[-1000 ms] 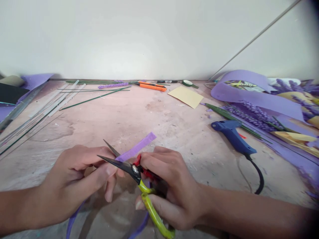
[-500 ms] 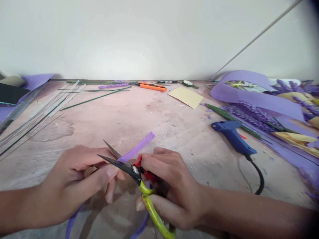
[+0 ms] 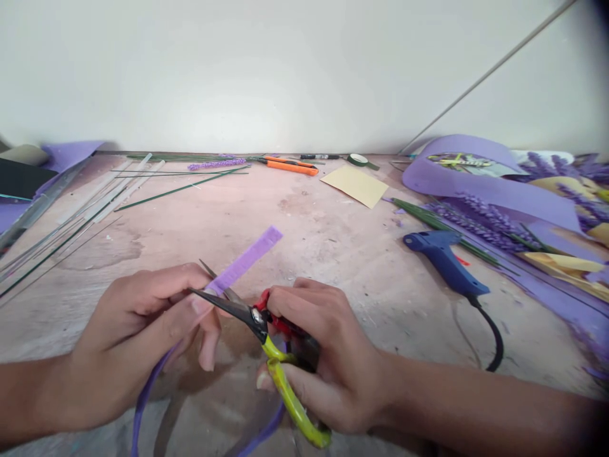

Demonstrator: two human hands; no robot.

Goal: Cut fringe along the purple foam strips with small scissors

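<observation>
Purple strip [image 3: 247, 260] shifted leftward, jutting from pinched left fingers [image 3: 196, 310], right fingers [image 3: 295, 311] gripping scissors [image 3: 257, 318]

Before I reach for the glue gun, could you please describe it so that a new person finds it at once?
On the table, find the right hand with the scissors. Beyond it, further right, the glue gun lies beside the green flower stems. Its solid blue body and curved black cord set it apart from those stems and the yellow paper.

Purple strip [image 3: 250, 257], red-and-lime scissor handles [image 3: 297, 406]
</observation>
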